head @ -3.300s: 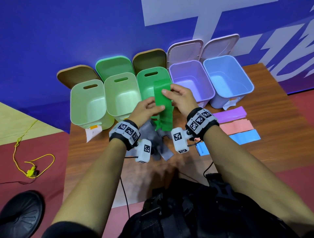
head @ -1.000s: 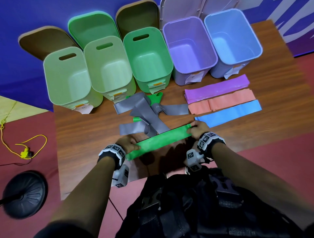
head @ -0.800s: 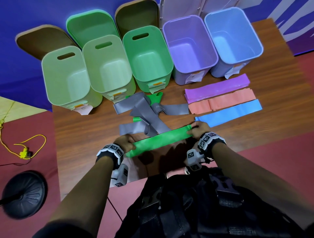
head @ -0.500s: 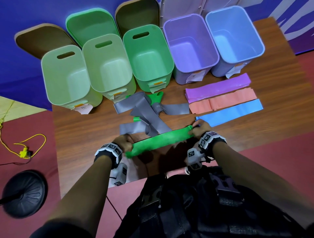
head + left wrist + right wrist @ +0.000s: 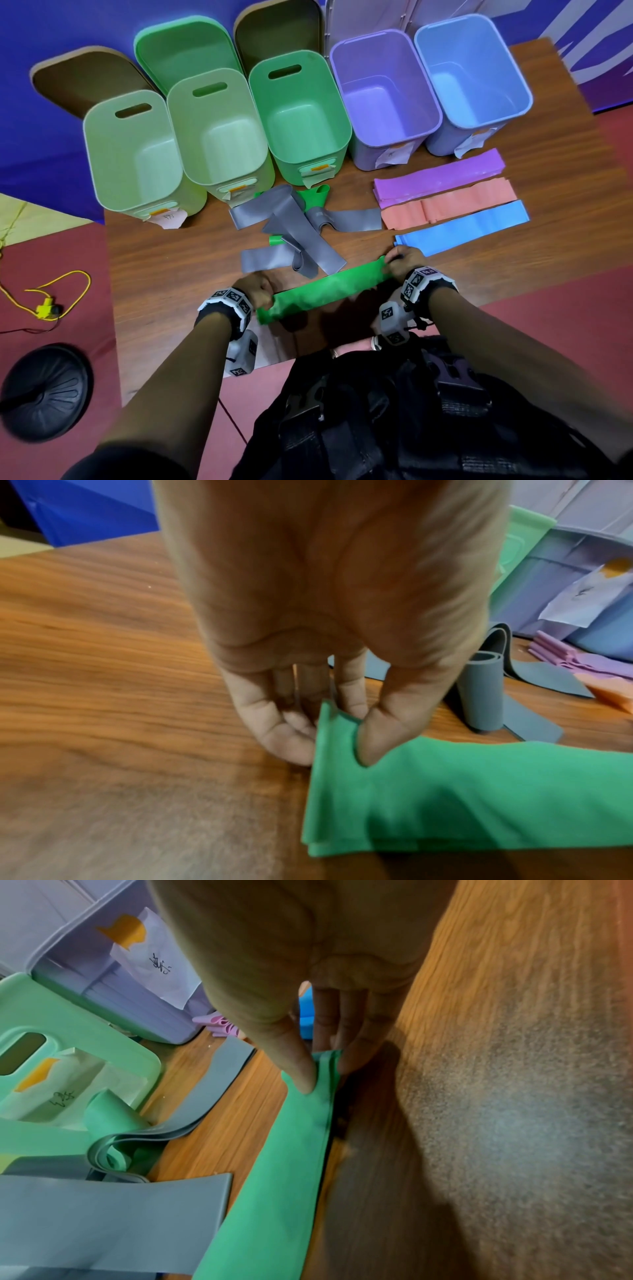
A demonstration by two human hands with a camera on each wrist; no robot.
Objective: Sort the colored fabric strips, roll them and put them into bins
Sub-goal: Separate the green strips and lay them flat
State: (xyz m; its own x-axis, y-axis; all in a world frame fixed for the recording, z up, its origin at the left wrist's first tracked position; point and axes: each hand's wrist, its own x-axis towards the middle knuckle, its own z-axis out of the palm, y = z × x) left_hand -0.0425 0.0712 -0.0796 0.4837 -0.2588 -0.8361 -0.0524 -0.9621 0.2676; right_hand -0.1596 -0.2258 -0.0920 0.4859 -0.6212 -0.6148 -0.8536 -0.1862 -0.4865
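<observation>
Head view | left hand (image 5: 255, 289) and right hand (image 5: 401, 261) each pinch one end of green strip (image 5: 325, 290) | strip stretched left-right, right end farther away

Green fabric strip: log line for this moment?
phase: flattening | item: green fabric strip on wooden table | left hand: pinches end | right hand: pinches end | bins: empty

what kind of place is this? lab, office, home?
Probably a staged data-collection setup, not a home: a wooden table against a blue printed backdrop, paper-labelled sorting bins, and tracking-marker wristbands on the wrists.
</observation>
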